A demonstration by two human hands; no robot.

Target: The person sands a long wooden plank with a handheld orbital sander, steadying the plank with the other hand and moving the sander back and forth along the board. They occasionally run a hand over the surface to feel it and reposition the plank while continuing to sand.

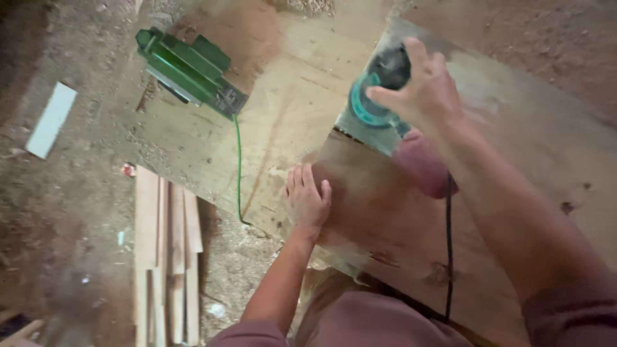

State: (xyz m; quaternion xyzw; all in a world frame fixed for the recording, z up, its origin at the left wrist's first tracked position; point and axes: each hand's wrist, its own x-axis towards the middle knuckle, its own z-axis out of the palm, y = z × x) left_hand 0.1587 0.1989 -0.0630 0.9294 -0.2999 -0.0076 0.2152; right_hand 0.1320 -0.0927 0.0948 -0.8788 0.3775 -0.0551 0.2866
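Observation:
My right hand (pixel 421 90) grips the top of a teal and black power sander (pixel 376 93) that rests on a wooden board (pixel 508 128). A reddish dust bag (pixel 421 164) hangs off the sander, and its black cord (pixel 448 244) runs down toward my body. Flat on the brown wood (pixel 366 205) to the left, my left hand (pixel 305 199) lies with fingers together, palm down. The sander's base is partly hidden by my fingers.
A green power planer (pixel 189 71) lies at the upper left of the plywood work surface (pixel 289 109), with a thin green cord (pixel 238 167) trailing down. Wooden slats (pixel 167 250) are stacked on the dirt floor below. A white strip (pixel 51 119) lies at far left.

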